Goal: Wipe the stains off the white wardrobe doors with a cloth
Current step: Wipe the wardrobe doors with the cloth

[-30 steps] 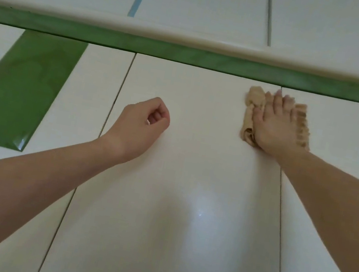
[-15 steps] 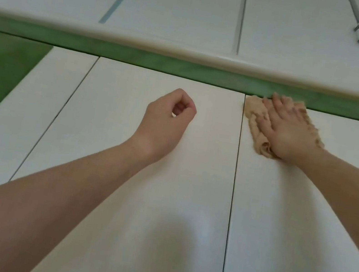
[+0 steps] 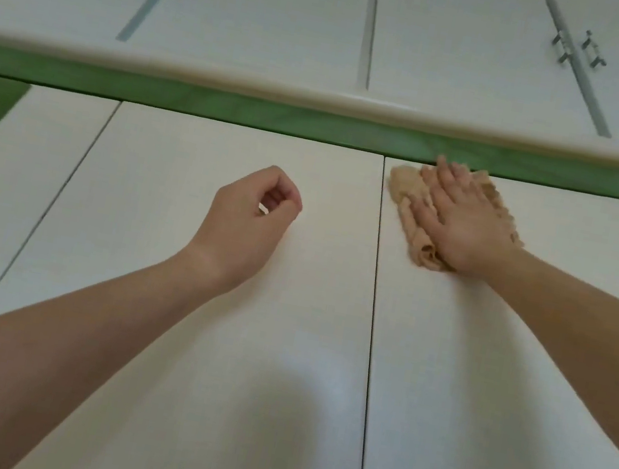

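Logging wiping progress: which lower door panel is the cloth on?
The rightmost lower panel, right of the seam; the right hand presses the cloth near its top.

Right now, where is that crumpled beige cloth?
The crumpled beige cloth lies under the flat right hand, pressed on the rightmost white wardrobe door, just below the green band.

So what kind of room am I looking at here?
Probably a bedroom or dressing area: tall white wardrobe doors, smaller upper cabinets with metal handles, and a green trim band between them.
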`<state>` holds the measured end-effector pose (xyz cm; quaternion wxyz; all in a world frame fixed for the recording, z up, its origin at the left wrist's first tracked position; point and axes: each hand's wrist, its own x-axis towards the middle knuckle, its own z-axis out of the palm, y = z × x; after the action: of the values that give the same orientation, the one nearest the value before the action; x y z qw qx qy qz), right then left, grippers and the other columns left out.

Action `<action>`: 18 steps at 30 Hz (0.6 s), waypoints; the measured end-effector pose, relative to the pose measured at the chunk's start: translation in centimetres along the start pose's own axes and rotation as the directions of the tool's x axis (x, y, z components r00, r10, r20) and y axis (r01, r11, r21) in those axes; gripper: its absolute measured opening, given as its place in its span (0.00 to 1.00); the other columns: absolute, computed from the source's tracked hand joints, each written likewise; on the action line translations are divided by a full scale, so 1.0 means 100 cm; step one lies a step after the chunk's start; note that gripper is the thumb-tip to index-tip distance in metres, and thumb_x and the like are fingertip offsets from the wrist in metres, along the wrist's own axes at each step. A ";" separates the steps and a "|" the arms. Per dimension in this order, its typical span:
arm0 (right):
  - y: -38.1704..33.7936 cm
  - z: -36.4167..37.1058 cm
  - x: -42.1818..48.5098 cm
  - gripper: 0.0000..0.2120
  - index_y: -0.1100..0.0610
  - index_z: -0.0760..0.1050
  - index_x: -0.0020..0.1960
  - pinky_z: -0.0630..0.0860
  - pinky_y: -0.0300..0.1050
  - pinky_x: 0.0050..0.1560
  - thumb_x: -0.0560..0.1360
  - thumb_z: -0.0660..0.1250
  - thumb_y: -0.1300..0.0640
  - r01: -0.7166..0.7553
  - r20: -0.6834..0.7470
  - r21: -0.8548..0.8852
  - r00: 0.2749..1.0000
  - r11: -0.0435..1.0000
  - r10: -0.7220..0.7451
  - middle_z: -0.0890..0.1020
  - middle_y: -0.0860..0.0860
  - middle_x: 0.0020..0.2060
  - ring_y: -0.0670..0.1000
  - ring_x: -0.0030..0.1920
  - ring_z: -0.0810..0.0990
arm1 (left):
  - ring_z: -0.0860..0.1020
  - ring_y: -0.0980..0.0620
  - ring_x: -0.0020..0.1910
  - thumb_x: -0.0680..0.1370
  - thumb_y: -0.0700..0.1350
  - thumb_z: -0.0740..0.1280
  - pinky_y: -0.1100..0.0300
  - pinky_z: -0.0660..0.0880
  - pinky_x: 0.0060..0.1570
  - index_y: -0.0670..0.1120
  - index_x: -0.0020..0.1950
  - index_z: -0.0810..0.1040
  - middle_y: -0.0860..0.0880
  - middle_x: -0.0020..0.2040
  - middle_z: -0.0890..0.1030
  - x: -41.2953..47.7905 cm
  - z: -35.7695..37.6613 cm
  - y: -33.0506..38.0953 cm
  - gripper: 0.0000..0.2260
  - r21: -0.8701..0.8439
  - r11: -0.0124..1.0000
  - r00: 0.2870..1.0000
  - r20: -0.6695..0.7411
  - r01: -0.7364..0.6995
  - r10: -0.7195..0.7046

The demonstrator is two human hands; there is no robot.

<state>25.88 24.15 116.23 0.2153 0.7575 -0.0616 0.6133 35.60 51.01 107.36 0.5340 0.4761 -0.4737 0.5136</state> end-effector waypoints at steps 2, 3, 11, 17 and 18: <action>-0.036 0.001 0.038 0.34 0.56 0.44 0.85 0.39 0.57 0.82 0.85 0.41 0.38 -0.226 -0.042 0.035 0.973 0.974 0.227 0.43 0.57 0.84 0.59 0.84 0.41 | 0.76 0.58 0.41 0.79 0.38 0.64 0.70 0.69 0.38 0.43 0.45 0.80 0.56 0.39 0.79 0.010 -0.004 0.001 0.06 0.007 1.000 0.999 -0.031 -0.015 0.015; -0.066 0.003 0.051 0.33 0.58 0.43 0.84 0.38 0.58 0.82 0.86 0.42 0.42 -0.225 -0.041 0.050 0.973 0.973 0.227 0.43 0.59 0.84 0.60 0.83 0.40 | 0.76 0.57 0.41 0.78 0.39 0.64 0.68 0.71 0.40 0.43 0.45 0.80 0.55 0.39 0.79 0.015 -0.005 0.002 0.05 -0.002 1.000 0.998 -0.063 -0.016 0.016; -0.151 0.031 -0.021 0.30 0.51 0.60 0.82 0.45 0.53 0.83 0.84 0.55 0.41 0.691 0.032 0.078 0.718 0.718 -0.695 0.58 0.54 0.83 0.56 0.84 0.48 | 0.78 0.58 0.39 0.78 0.41 0.64 0.66 0.73 0.42 0.43 0.45 0.79 0.54 0.39 0.81 0.016 -0.007 -0.016 0.06 0.028 0.993 0.984 -0.144 0.110 -0.105; 0.052 -0.006 0.006 0.38 0.55 0.45 0.85 0.43 0.61 0.82 0.81 0.37 0.34 -0.304 -0.009 0.000 0.953 0.953 0.304 0.45 0.56 0.84 0.59 0.84 0.43 | 0.76 0.55 0.39 0.79 0.40 0.63 0.70 0.71 0.38 0.43 0.46 0.80 0.54 0.39 0.79 0.005 0.000 0.000 0.06 0.079 0.991 0.994 -0.031 0.110 -0.108; 0.044 -0.005 0.009 0.35 0.55 0.43 0.85 0.41 0.61 0.82 0.84 0.40 0.38 -0.361 -0.019 0.028 0.932 0.932 0.362 0.44 0.57 0.84 0.60 0.83 0.41 | 0.76 0.55 0.39 0.79 0.40 0.63 0.70 0.70 0.38 0.42 0.46 0.80 0.54 0.39 0.79 0.004 0.003 0.006 0.06 0.082 0.991 0.995 -0.028 0.102 -0.100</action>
<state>24.04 20.58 118.28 0.0906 0.7285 -0.1899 0.6519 35.00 50.76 107.83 0.5446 0.5152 -0.4208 0.5108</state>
